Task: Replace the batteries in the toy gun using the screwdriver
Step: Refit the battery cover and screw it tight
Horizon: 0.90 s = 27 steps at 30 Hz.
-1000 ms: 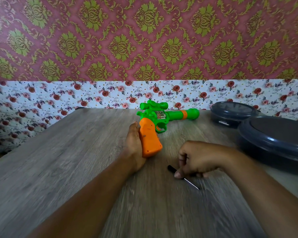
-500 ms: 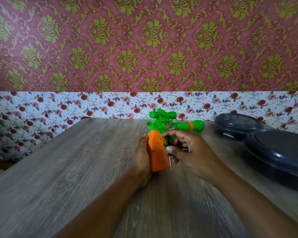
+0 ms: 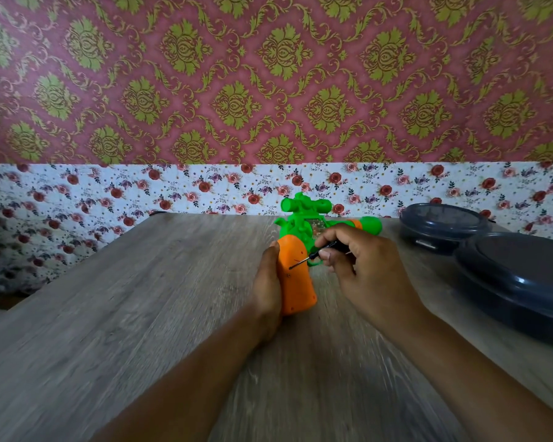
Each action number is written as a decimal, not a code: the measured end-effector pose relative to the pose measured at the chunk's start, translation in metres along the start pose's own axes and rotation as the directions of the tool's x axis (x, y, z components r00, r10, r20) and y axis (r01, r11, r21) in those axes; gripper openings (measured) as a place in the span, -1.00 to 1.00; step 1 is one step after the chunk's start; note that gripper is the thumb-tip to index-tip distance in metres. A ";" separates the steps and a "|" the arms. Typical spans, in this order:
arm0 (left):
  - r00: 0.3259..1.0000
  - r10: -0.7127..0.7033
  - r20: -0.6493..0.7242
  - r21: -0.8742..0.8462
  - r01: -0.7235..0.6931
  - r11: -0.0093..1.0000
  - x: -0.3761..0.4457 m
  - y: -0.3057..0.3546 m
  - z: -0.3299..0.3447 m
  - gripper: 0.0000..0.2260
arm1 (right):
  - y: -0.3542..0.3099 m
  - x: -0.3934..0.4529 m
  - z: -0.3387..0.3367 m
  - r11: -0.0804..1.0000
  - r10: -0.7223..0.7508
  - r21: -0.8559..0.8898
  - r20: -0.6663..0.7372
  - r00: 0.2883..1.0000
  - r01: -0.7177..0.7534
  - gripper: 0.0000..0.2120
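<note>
Two hands over one wooden desk (image 3: 115, 330). Left hand (image 3: 267, 282) grips the orange grip of one toy gun (image 3: 296, 275), which lies on the desk. Right hand (image 3: 361, 269) pinches one screwdriver (image 3: 320, 253), tip touching the grip. Farther right: two dark round lidded containers, near (image 3: 521, 275) and far (image 3: 444, 224).

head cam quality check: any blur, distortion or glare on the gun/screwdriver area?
Head view: soft, dim indoor light, no glare. Wide-angle bending shows in the wall border and table edges. Motion smear streaks the wood near the forearms. The toy gun and the screwdriver shaft stay legible; its tip is thin but visible against the orange grip.
</note>
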<state>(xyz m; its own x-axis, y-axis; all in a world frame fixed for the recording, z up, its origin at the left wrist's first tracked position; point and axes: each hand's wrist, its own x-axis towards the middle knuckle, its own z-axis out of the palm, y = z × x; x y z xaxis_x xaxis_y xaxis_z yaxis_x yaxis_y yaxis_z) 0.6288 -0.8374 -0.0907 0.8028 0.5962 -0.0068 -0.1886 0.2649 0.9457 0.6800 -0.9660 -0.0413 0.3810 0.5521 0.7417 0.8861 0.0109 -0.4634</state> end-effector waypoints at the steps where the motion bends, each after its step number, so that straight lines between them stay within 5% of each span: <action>1: 1.000 0.000 0.004 0.000 0.000 1.000 0.000 0.000 0.000 -0.48 | 0.000 0.001 -0.001 1.000 0.002 -0.014 0.013 1.000 -0.001 -0.89; 14: 1.000 -0.004 -0.006 0.011 0.004 1.000 -0.001 0.001 0.000 -0.45 | -0.006 0.000 -0.003 0.993 -0.005 -0.118 0.123 0.992 0.020 -0.94; 18: 0.999 -0.042 0.006 0.004 0.042 0.999 -0.001 0.001 0.000 -0.45 | -0.008 -0.003 0.000 0.864 -0.043 -0.487 0.183 0.982 0.129 -0.61; 21: 0.999 -0.038 0.014 0.007 0.037 0.999 -0.001 0.001 -0.001 -0.45 | -0.009 -0.006 0.002 0.781 -0.087 -0.606 0.131 0.988 0.149 -0.59; 27: 0.999 -0.018 0.033 -0.001 0.018 1.000 -0.004 0.003 0.002 -0.44 | -0.011 -0.006 -0.002 0.922 -0.013 -0.369 0.268 0.963 0.115 -0.80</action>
<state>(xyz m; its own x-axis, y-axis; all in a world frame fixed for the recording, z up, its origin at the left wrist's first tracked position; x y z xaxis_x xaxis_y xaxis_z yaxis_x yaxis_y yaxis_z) 0.6262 -0.8399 -0.0874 0.8241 0.5663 -0.0133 -0.1746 0.2763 0.9451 0.6683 -0.9714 -0.0398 0.2850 0.7548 0.5908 0.9584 -0.2343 -0.1630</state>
